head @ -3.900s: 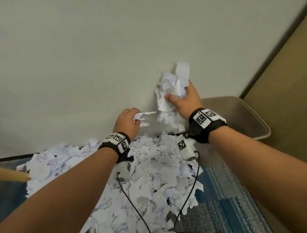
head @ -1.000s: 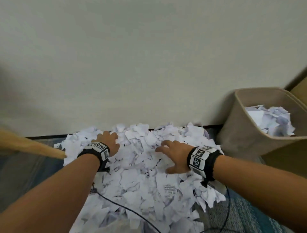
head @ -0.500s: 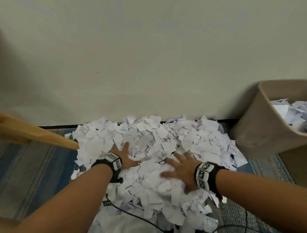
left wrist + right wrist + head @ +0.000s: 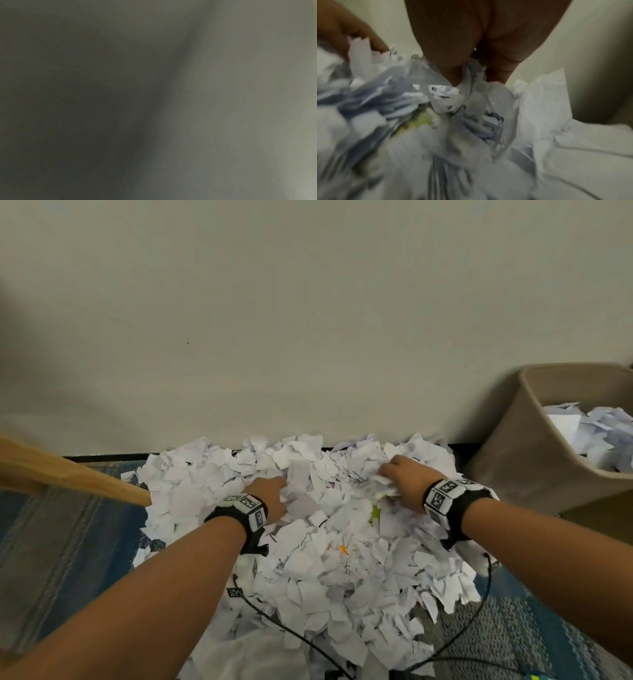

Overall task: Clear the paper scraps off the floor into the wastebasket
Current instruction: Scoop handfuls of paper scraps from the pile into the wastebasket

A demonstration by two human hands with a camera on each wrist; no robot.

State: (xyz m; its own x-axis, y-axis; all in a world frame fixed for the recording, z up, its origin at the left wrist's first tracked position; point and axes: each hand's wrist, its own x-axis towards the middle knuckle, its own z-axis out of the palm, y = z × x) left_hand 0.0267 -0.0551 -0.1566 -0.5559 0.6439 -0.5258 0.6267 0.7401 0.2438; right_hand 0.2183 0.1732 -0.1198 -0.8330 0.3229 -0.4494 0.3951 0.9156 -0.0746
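Rug (image 4: 51, 542) w/ scrap heap (image 4: 308, 559), long axis wall-to-viewer.

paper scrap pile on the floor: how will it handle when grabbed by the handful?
Likely light and floppy: the paper scraps are small, thin torn pieces lying loose, so a handful should compress easily. Probably sheds: in the right wrist view pieces stick out between the fingers of the right hand, so some may drop on the way to the wastebasket.
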